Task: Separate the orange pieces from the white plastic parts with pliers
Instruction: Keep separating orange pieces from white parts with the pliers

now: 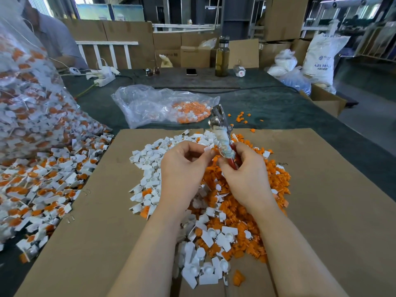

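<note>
The white sack (320,56) at the far right reads "ABS RESIN", printed twice in blue; smaller print beneath is illegible.

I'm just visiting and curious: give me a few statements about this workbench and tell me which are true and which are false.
1. The right hand holds the pliers. True.
2. The pliers point down into the pile. False: their metal head points up and away from the person.
3. The left hand pinches a small white part. True.
4. The sorted pieces lie on a metal tray. False: they lie on a sheet of cardboard.
5. A phone lies at the far side of the table. True.
6. The bottle lies on its side. False: it stands upright.
</note>
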### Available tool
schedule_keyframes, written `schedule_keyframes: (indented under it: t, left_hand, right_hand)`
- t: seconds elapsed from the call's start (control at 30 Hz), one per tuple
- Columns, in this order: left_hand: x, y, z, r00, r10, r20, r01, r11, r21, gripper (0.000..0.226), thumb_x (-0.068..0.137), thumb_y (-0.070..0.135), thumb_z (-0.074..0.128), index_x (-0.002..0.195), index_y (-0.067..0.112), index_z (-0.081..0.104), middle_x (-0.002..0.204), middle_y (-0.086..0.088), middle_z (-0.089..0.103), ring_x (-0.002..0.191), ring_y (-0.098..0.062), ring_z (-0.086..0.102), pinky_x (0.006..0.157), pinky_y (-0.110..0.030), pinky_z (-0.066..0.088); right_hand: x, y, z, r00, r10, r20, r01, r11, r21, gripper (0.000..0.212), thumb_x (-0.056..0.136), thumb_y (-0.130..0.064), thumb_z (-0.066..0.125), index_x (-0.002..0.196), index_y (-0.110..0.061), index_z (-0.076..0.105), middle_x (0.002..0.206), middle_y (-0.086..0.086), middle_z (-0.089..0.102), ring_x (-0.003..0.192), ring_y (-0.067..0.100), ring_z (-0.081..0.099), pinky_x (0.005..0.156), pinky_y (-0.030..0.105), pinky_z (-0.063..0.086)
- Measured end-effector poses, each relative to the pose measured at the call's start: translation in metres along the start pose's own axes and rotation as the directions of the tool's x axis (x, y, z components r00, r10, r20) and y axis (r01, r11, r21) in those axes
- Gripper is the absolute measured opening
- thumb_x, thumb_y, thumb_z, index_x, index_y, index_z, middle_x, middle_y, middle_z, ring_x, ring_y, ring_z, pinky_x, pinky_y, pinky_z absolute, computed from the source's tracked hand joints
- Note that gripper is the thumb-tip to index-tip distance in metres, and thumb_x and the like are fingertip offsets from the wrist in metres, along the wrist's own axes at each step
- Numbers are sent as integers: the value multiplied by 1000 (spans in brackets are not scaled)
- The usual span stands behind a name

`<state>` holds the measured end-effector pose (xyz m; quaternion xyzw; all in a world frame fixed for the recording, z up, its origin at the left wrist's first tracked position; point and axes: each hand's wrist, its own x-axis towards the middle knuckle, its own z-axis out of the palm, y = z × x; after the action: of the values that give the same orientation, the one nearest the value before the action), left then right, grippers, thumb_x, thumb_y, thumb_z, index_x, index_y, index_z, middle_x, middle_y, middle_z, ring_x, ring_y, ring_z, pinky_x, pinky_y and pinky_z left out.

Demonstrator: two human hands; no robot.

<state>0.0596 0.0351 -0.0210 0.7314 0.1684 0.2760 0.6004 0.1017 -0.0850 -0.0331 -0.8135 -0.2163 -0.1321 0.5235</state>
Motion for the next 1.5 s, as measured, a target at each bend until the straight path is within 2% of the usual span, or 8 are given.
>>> schedule_keyframes:
  t: [0.13,0.37,0.47,0.67,0.8,0.93,1.0,1.5]
  left_hand:
    - [2,0,-6,999,-42,4,42,989,-142,9,83,16,79,80,17,70,71,0,74,69,-13,73,64,-20,57]
    - [6,0,-13,1000,-10,7,11,931,-365,9,87,3,71,83,10,68,66,6,70,61,-7,69,62,-12,51]
    - [8,-1,-14,1000,6,-22,-14,930,-367,9,88,3,70,83,10,67,67,5,68,61,-5,67,63,-13,52]
    - [10,-4,-18,999,30,-44,-44,939,-341,9,88,7,71,83,13,68,66,7,69,64,-6,67,66,-15,52]
    - [10,-3,-19,999,14,-37,-24,957,-289,6,86,9,75,84,10,69,65,7,70,63,-7,69,65,-15,53]
    - [6,-2,-13,1000,7,19,-3,984,-179,9,83,12,79,82,11,70,65,5,72,63,-7,70,63,-15,55]
    - [5,0,-10,999,-6,38,11,988,-151,10,82,13,80,81,12,70,67,3,72,64,-7,70,63,-18,57]
    - [2,0,-5,995,3,103,17,982,-190,11,85,6,75,80,12,68,64,5,70,62,-6,69,61,-15,53]
  right_hand:
    - [1,2,-5,995,66,76,-73,993,93,12,88,-17,66,95,-27,65,80,-13,66,76,1,61,62,10,45]
    - [2,-1,-17,965,103,241,-124,989,75,10,87,-18,66,95,-24,65,84,-5,66,77,9,62,72,32,53]
    - [1,-5,-19,941,114,317,-130,991,32,14,86,-17,67,100,-16,64,91,6,66,85,20,63,82,47,52]
    - [1,-4,-20,915,100,392,-106,994,-6,14,85,-18,67,97,-10,62,90,10,63,84,27,62,83,52,50]
    - [0,-3,-12,955,75,285,-89,995,37,12,87,-25,68,96,-16,64,85,2,67,78,19,66,75,45,54]
    - [-2,-5,-2,996,-2,84,-3,998,59,7,88,-28,68,88,-27,61,69,-17,59,64,0,58,58,14,44]
    - [-2,-6,0,999,-27,18,25,997,77,9,88,-25,69,87,-28,60,68,-18,57,66,-4,57,56,9,41]
    - [-2,-3,-1,1000,-7,28,3,990,141,6,91,-24,67,95,-21,64,76,-14,64,70,-1,59,60,12,45]
